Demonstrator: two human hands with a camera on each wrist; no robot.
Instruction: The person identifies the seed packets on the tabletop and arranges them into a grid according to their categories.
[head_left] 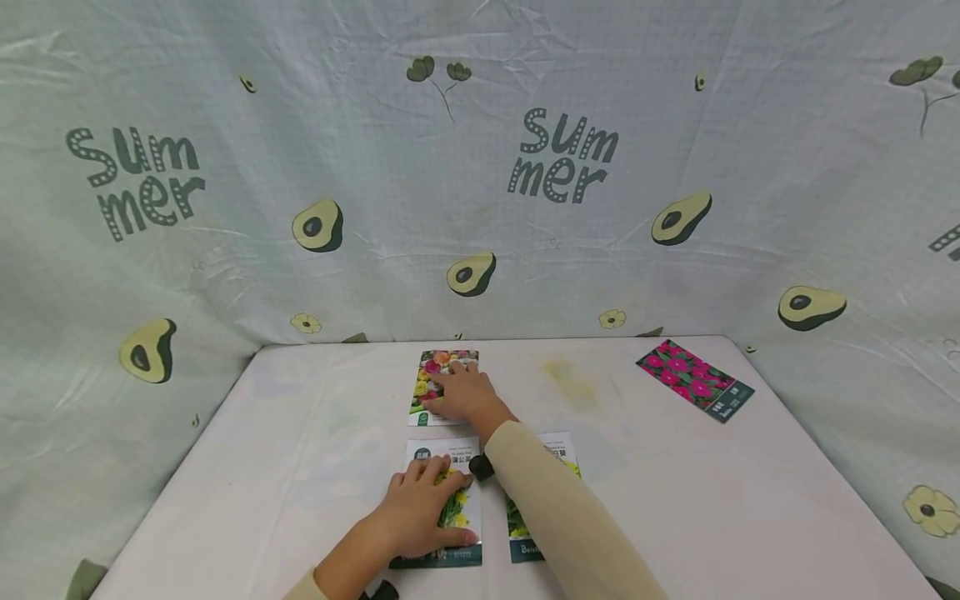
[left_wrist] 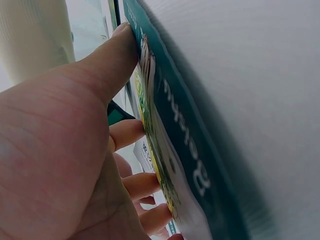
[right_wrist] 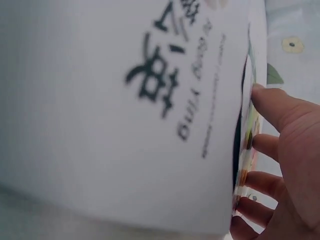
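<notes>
A flower seed packet with yellow blooms [head_left: 467, 500] lies at the near middle of the table. Spread across it is my left hand [head_left: 420, 512], thumb and fingertips pressing its face; the left wrist view shows the packet [left_wrist: 187, 145] edge-on under those fingertips. Behind it lies a packet of multicoloured flowers [head_left: 444, 357], on which my right hand [head_left: 465, 393] rests with fingers apart. In the right wrist view, the fingertips of that hand [right_wrist: 295, 165] touch the packet's surface. A third, yellow-flowered packet [head_left: 517, 525] is partly hidden beneath my right forearm.
A pink-flowered packet [head_left: 686, 372] lies slanted at the table's far right. The pale tablecloth [head_left: 300, 467] shows faint stains. Behind it hangs a curtain [head_left: 390, 167] printed with avocados. A black device [head_left: 482, 467] sits at my right wrist.
</notes>
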